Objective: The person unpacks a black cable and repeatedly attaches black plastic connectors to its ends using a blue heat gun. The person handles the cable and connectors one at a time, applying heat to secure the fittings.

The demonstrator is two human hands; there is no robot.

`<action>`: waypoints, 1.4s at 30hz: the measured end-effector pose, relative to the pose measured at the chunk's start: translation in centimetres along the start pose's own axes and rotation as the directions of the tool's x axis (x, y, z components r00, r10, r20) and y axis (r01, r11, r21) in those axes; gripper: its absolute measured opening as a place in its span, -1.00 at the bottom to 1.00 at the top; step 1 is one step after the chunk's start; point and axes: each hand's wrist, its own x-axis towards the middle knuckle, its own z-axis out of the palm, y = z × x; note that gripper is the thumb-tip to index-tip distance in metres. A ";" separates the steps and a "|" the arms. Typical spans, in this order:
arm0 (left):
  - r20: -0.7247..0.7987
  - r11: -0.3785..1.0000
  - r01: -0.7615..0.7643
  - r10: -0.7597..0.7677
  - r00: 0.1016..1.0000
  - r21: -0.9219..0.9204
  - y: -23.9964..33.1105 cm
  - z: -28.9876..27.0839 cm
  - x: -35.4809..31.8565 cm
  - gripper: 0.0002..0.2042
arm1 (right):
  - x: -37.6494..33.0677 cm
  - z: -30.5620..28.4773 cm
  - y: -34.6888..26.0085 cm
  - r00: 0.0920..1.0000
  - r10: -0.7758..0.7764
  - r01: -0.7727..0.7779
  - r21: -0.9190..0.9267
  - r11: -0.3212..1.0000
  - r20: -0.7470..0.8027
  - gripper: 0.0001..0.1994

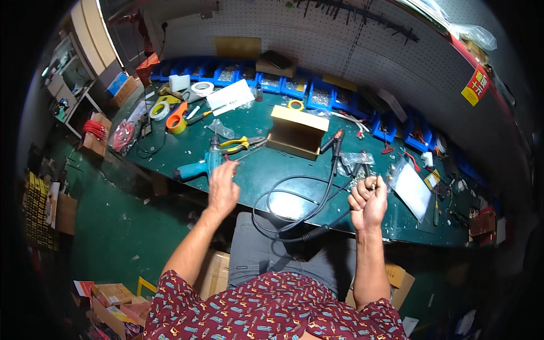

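My left hand (223, 187) is beside a teal cordless drill (199, 165) on the green bench. Its fingers are closed at the reddish near end of a thin rod-like tool (254, 151), which looks like a screwdriver. Yellow-and-black pliers (242, 144) lie just beyond. My right hand (368, 205) is turned palm up, fingers curled and thumb pressed to them; what they pinch is too small to make out. Close behind it are a heap of small metal parts (356, 182) and a clear plastic bag (358, 158). A black cable (272, 190) lies coiled between my hands, its clamps (337, 141) toward the back.
An open cardboard box (294, 136) stands mid-bench. Blue bins (272, 83) of small parts line the back edge. Tape rolls (160, 110) and an orange tape dispenser (177, 119) lie at left. At right are a white sheet in plastic (412, 190) and scattered tools.
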 end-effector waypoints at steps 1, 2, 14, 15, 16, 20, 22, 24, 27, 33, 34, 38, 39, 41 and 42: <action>-0.015 0.988 0.043 -0.041 0.999 0.147 -3.3 -0.3 -0.2 -0.36 | -0.1 0.0 0.1 0.999 -0.007 0.006 -0.040 0.999 -0.038 -0.62; -0.036 0.953 0.086 -0.079 0.996 0.289 -6.4 -0.6 -0.4 -0.32 | -0.1 0.3 0.3 0.997 -0.017 0.012 -0.079 0.997 -0.075 -0.62; 0.262 0.806 0.185 -0.386 0.885 0.563 -15.6 -0.9 1.8 -0.15 | -0.7 0.8 0.0 0.987 -0.074 0.056 -0.127 0.990 -0.140 -0.70; 0.233 0.824 0.190 -0.360 0.903 0.534 -14.6 -1.0 2.1 -0.16 | -0.6 0.6 -0.2 0.987 -0.079 0.059 -0.144 0.988 -0.137 -0.69; 0.209 0.840 0.194 -0.338 0.918 0.506 -13.4 -1.3 1.8 -0.18 | -0.6 0.5 -0.2 0.987 -0.079 0.057 -0.162 0.985 -0.139 -0.68; 0.006 0.985 0.121 -0.123 0.992 0.124 -4.4 -4.7 0.7 -0.35 | 0.0 0.2 0.2 0.990 -0.101 0.077 -0.231 0.970 -0.098 -0.66; -0.072 0.976 0.127 -0.142 0.987 -0.179 -3.3 -2.8 -1.1 -0.48 | 0.3 0.3 0.6 0.991 -0.107 0.085 -0.247 0.965 -0.076 -0.67; -0.076 0.862 0.028 -0.077 0.994 -0.505 2.0 -2.8 -2.3 -0.66 | 0.7 0.0 0.7 0.991 -0.119 0.099 -0.258 0.961 -0.065 -0.67; 0.021 0.794 0.132 -0.149 0.989 -0.594 8.0 -1.2 -6.0 -0.71 | 0.8 -0.1 0.9 0.994 -0.103 0.092 -0.269 0.959 -0.028 -0.67; 0.192 0.640 0.162 -0.023 0.981 -0.751 14.5 -1.0 -8.6 -0.68 | 0.6 -0.5 1.0 0.995 -0.084 0.068 -0.259 0.963 -0.052 -0.65; 0.181 0.683 0.118 0.021 0.983 -0.721 14.7 -0.9 -8.8 -0.68 | 0.6 -0.5 1.0 0.995 -0.077 0.059 -0.256 0.965 -0.058 -0.65; 0.003 0.828 -0.295 0.337 0.941 -0.478 14.2 1.4 -9.2 -0.66 | 0.5 -3.0 0.7 0.983 -0.180 0.152 -0.429 0.891 -0.026 -0.73; 0.142 0.769 -0.099 0.240 0.960 -0.631 14.4 1.3 -9.4 -0.66 | 0.1 -1.8 0.4 0.991 -0.056 0.023 -0.252 0.967 -0.124 -0.74; 0.327 0.683 0.170 0.107 0.939 -0.710 14.6 -0.2 -9.7 -0.63 | 0.3 0.0 0.9 0.976 0.056 -0.082 -0.117 0.990 -0.212 -0.74; 0.353 0.691 0.222 0.052 0.934 -0.688 15.0 -1.0 -9.5 -0.61 | 0.5 -0.7 1.4 0.995 -0.018 -0.009 -0.265 0.964 -0.100 -0.73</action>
